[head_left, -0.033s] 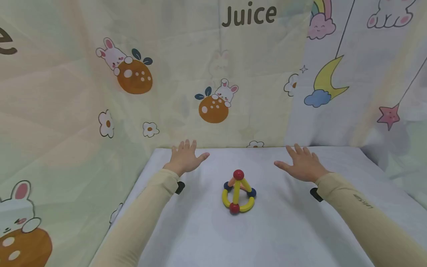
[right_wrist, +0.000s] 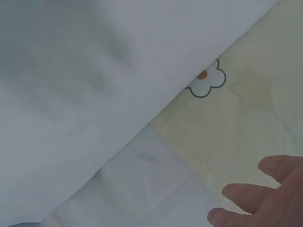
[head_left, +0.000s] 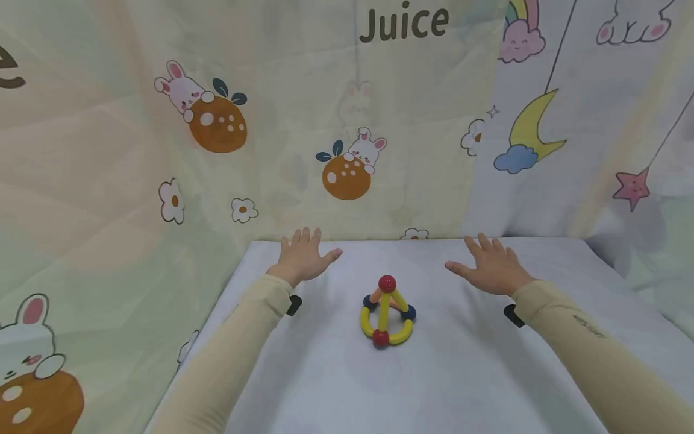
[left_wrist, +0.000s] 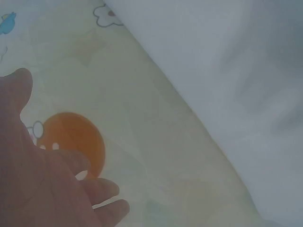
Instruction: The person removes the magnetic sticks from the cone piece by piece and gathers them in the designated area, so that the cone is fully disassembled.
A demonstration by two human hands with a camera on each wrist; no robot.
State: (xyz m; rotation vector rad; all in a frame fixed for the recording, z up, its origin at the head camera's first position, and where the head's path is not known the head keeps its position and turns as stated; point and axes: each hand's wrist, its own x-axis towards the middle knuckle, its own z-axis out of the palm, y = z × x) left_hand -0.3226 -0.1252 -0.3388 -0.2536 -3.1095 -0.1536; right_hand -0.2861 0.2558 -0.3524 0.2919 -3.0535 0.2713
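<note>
A small pyramid of magnetic sticks and balls (head_left: 384, 312) stands on the white table, between the two hands and nearer to the camera. It has a red ball (head_left: 387, 284) on top, another red ball at the front, dark blue balls at the sides, straight and curved yellow sticks, and orange-pink sticks behind. Left of it, the left hand (head_left: 300, 260) is held out palm down over the far part of the table, fingers spread and holding nothing. The right hand (head_left: 494, 269) mirrors it on the other side, thumb pointing inward. Both wrist views show bare, spread fingers and no toy.
The white-covered table (head_left: 347, 392) ends at a back edge just beyond the hands. Behind it hangs a printed cloth (head_left: 287, 150) with rabbits, oranges and flowers, which also runs along the left side. Dark bands (head_left: 294, 305) sit under both wrists.
</note>
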